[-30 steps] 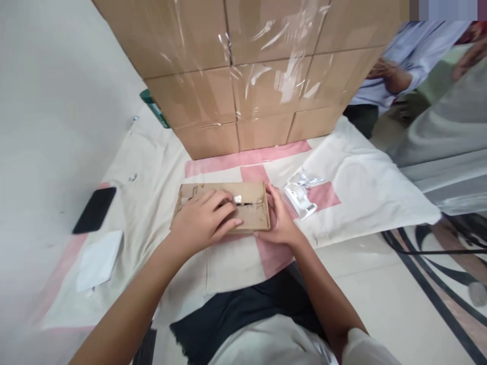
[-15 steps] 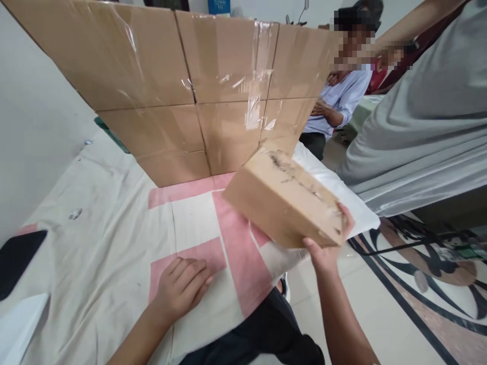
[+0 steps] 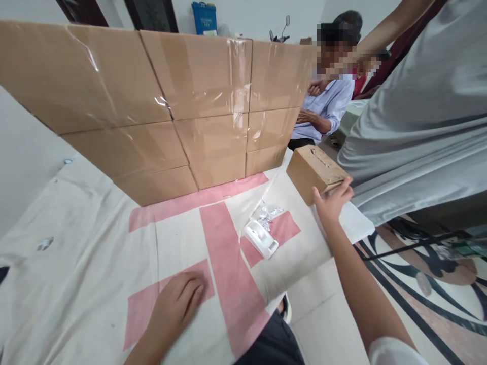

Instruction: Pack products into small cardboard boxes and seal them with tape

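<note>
My right hand (image 3: 333, 200) is stretched out to the right and grips the near end of a small cardboard box (image 3: 306, 175), thumb on its side and fingers over the end. Strips of torn tape run along the box's top. It sits at or just above a white sheet (image 3: 357, 225) at the bed's right edge. My left hand (image 3: 177, 304) lies on the pink and cream cloth (image 3: 182, 230), fingers curled together with nothing visible in them. Between the hands rests a white plastic device (image 3: 262, 238), with crumpled shiny scraps (image 3: 268, 215) behind it.
A wall of taped cardboard cartons (image 3: 209, 111) stands across the far side. Beyond it sits a person in a light shirt (image 3: 329, 109). Another person in grey clothing (image 3: 418, 116) stands close at the right, an arm stretched across. Patterned floor (image 3: 426, 294) shows below.
My right hand has carried the cardboard box away to the right, uncovering the white plastic device and the scraps. My left hand has stayed on the cloth. The view has shifted.
</note>
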The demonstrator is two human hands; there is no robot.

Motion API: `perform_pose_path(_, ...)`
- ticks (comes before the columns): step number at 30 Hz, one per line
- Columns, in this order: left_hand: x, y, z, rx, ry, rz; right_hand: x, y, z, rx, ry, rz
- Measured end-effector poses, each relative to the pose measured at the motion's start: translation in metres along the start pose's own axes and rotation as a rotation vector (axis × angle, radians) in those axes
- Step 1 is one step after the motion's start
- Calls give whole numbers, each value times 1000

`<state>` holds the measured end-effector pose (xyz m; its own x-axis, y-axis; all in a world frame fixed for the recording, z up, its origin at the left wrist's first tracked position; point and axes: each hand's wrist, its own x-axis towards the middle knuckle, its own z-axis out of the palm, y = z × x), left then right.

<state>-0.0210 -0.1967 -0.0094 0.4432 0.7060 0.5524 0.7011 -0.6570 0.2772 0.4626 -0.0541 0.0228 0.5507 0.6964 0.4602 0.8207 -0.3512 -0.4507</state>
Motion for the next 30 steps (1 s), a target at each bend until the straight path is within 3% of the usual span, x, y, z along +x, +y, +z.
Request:
perform_pose_path(3,-2,-2,3,-10,-33,-36,43,-21,23,71,-11,90)
perform_pose_path(9,2,-1,5,-6,-73,-49,99,-56,75,340,-35,63)
perform_pose_path(11,5,0,5,-4,-73,-34,105,-58,91,336,-174,-25)
perform_pose_path(13,6,1,5,-8,-83,-38,105,-57,104,214,-352,-111)
perform_pose_path(15,6,1,7,-19,-99,-62,102,-55,112,72,-445,-153)
perform_pose_path(19,4,3,10,-62,-114,-107,97,-62,105,-90,-453,-150)
perform_pose_path(22,6,4,6,-192,-128,-162,97,-87,88,-220,-528,-140)
perform_pose_path(26,17,-17,-15,-485,-61,-303,85,-153,67,-325,-678,-252)
perform_pose_path(30,45,-83,-44,-572,221,-485,29,-245,52,-287,-849,-577)
